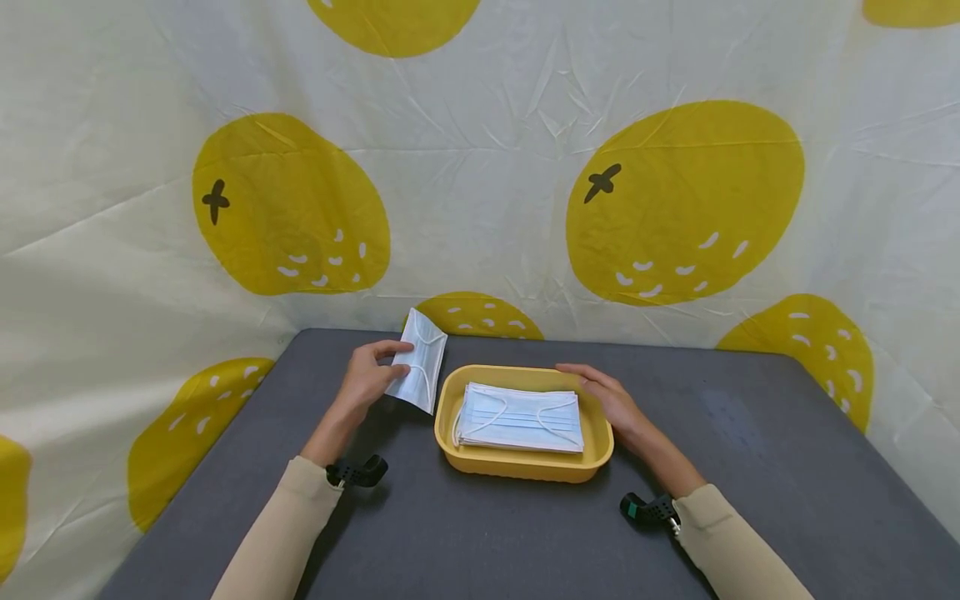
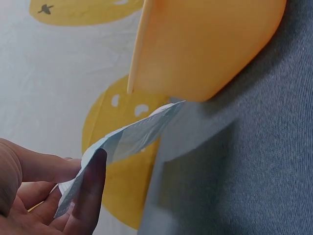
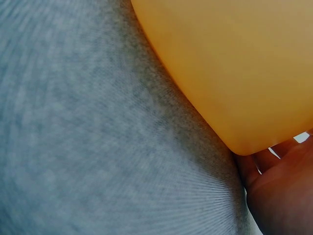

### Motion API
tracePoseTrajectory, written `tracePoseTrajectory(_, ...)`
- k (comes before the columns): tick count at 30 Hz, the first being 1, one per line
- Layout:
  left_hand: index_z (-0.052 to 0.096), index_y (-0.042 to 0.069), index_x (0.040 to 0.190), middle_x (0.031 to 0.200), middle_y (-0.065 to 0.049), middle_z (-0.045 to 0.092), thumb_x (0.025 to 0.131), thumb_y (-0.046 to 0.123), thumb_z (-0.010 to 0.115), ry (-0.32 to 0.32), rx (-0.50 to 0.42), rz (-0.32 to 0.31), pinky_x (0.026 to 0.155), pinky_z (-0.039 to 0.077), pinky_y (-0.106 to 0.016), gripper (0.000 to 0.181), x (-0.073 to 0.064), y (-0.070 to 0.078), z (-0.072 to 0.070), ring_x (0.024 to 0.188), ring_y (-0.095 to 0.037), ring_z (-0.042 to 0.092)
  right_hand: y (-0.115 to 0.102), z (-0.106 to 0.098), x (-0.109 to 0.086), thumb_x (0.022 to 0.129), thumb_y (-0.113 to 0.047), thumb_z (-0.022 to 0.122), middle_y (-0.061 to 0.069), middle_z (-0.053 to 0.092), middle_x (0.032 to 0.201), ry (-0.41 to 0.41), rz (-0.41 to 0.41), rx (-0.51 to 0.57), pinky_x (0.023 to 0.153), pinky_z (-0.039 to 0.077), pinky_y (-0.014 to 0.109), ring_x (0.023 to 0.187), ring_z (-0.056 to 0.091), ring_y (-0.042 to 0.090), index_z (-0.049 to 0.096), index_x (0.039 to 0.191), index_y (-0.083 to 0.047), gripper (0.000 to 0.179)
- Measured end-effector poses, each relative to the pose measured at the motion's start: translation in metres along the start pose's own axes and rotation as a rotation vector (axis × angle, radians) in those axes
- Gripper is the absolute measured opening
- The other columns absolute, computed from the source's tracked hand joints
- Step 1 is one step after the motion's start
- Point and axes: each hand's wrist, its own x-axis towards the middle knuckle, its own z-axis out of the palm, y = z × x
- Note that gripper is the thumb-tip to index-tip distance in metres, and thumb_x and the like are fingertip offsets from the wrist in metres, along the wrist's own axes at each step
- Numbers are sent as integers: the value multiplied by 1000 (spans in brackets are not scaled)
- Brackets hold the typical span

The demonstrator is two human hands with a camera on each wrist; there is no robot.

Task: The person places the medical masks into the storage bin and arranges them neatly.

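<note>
My left hand (image 1: 367,372) pinches a light blue face mask (image 1: 422,362) between thumb and fingers, just left of the basket. The mask is held tilted above the table, its white ear loops facing up in the head view. In the left wrist view the same mask (image 2: 132,139) shows edge-on, its far end near the basket's wall. A stack of face masks (image 1: 517,421) lies inside the yellow plastic basket (image 1: 517,468). At the basket's back right corner, my right hand (image 1: 611,404) grips the rim, with fingers (image 3: 266,159) against the outer wall.
The basket stands on a dark grey table (image 1: 480,542). Behind the table hangs a white curtain (image 1: 480,208) printed with yellow fruit shapes. Each wrist wears a black band with a small device, the left device (image 1: 358,472) close over the tabletop.
</note>
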Motion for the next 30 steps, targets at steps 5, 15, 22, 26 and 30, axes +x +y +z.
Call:
tracePoseTrajectory(5, 73, 12, 130, 145, -14, 60, 93, 4, 70, -28, -9, 18, 111, 44, -49, 38, -3, 6, 2, 135, -31, 52, 0, 0, 0, 113, -19, 35, 18, 41, 162, 1, -4, 2, 99, 51, 18, 138, 53, 25, 51, 152, -6, 44)
tracePoseTrajectory(15, 74, 11, 127, 142, -14, 63, 92, 2, 71, -62, -14, 55, 111, 46, -49, 36, -5, 12, 9, 132, -30, 55, 1, 0, 1, 114, -20, 36, 18, 41, 162, 1, -21, -5, 99, 50, 17, 140, 50, 29, 51, 151, -5, 44)
tracePoseTrajectory(22, 74, 12, 127, 142, -14, 64, 93, 3, 72, -79, -21, 74, 104, 51, -45, 36, -8, 16, 12, 128, -30, 58, 1, 1, 1, 113, -21, 36, 19, 40, 163, 3, -23, 0, 99, 50, 16, 143, 46, 36, 51, 151, -4, 44)
tracePoseTrajectory(26, 74, 12, 128, 142, -14, 64, 93, 2, 71, -85, -33, 77, 98, 53, -41, 37, -10, 18, 12, 124, -30, 60, 0, 1, 1, 113, -20, 36, 19, 40, 162, 2, -21, 5, 100, 51, 18, 138, 52, 23, 50, 151, -4, 44)
tracePoseTrajectory(30, 73, 11, 128, 142, -15, 63, 93, 1, 71, -80, -57, 97, 94, 54, -36, 37, -11, 19, 12, 123, -31, 62, 0, 1, 0, 113, -20, 36, 19, 40, 162, 1, -21, 11, 100, 51, 18, 129, 56, 7, 50, 151, -3, 44)
